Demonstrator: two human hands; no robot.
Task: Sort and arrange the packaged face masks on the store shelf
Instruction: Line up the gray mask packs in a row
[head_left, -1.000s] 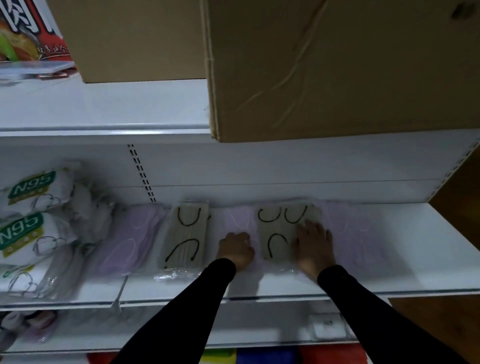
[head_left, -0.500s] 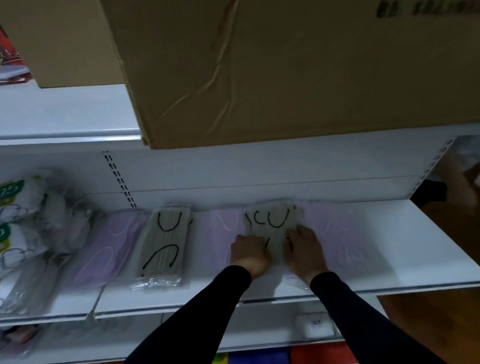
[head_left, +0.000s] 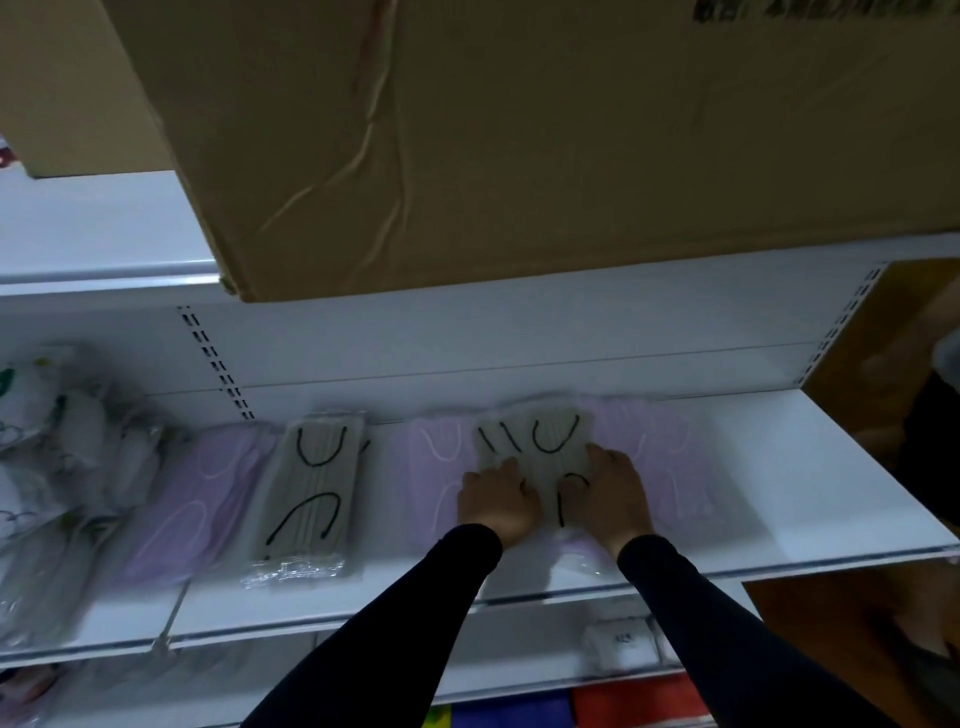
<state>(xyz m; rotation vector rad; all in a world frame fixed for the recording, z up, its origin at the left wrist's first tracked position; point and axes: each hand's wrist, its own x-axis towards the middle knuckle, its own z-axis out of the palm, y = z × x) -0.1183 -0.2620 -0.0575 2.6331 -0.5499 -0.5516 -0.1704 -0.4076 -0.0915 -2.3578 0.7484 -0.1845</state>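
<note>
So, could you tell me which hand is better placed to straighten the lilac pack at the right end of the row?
Probably the right hand: it rests on the beige pack right beside that lilac pack; the left hand would have to cross over.

I stand in dim light before a white metal shelf unit (head_left: 810, 467) with a slotted upright (head_left: 218, 364) in its back panel. A big cardboard box (head_left: 519, 145) overhangs the shelf above (head_left: 93, 234), a second one (head_left: 67, 88) to its left. To my right shows a brown wooden floor (head_left: 831, 613)
</note>
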